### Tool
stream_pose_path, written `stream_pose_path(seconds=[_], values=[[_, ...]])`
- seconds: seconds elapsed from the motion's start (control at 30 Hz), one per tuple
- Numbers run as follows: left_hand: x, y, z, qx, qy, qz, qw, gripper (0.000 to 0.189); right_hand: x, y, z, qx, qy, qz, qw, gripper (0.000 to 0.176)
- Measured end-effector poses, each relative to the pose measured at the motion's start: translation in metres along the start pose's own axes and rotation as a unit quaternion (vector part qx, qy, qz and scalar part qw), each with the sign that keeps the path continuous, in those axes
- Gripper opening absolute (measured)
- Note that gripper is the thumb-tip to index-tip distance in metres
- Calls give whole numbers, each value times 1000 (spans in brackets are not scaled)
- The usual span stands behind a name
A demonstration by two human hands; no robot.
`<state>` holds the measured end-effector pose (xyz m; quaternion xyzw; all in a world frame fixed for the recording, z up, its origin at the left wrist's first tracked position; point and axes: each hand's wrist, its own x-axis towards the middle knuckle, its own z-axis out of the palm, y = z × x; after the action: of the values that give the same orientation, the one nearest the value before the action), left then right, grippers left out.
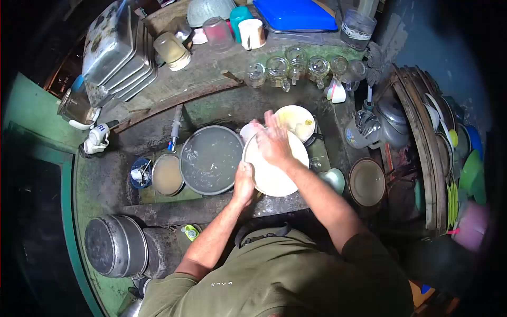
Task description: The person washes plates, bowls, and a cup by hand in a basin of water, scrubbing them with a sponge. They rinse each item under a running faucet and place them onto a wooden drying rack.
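Note:
My left hand (244, 184) grips the left rim of a white plate (280, 177), its thumb on the upper face. My right hand (274, 143) lies over the upper part of this plate, fingers stretched out and somewhat blurred; nothing shows in it. Behind the plate sits another white plate (297, 120) with yellowish food residue. A small pale round dish (249, 132) is partly hidden beside my right fingers. To the left stands a large grey basin (211, 158) of cloudy water, and beside it a smaller container (167, 174) holds murky brownish water.
A tap (173, 138) rises behind the basin. Several glass mugs (277, 67) line the back ledge, near stacked metal pans (119, 58) and a blue tray (296, 15). A brown-rimmed bowl (367, 181) and wooden rack (422, 153) are right; a large pot (116, 245) stands left.

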<state>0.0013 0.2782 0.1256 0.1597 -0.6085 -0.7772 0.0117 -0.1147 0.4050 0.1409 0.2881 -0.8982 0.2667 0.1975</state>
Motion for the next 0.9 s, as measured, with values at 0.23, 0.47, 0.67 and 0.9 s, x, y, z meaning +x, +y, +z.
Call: stream_pose_path(seconds=[0.23, 0.47, 0.67, 0.9], values=[[9, 43, -26, -120, 57, 72, 989, 49, -56, -45, -30, 35, -155, 53, 986, 53], [3, 43, -28, -155, 51, 49, 985, 46, 29, -63, 8, 18, -81, 5, 997, 61], [0, 48, -63, -152, 52, 93, 983, 58, -41, -82, -25, 58, -186, 39, 980, 58], [-31, 43, -47, -136, 59, 81, 986, 54, 37, -98, 6, 6, -78, -48, 996, 62]])
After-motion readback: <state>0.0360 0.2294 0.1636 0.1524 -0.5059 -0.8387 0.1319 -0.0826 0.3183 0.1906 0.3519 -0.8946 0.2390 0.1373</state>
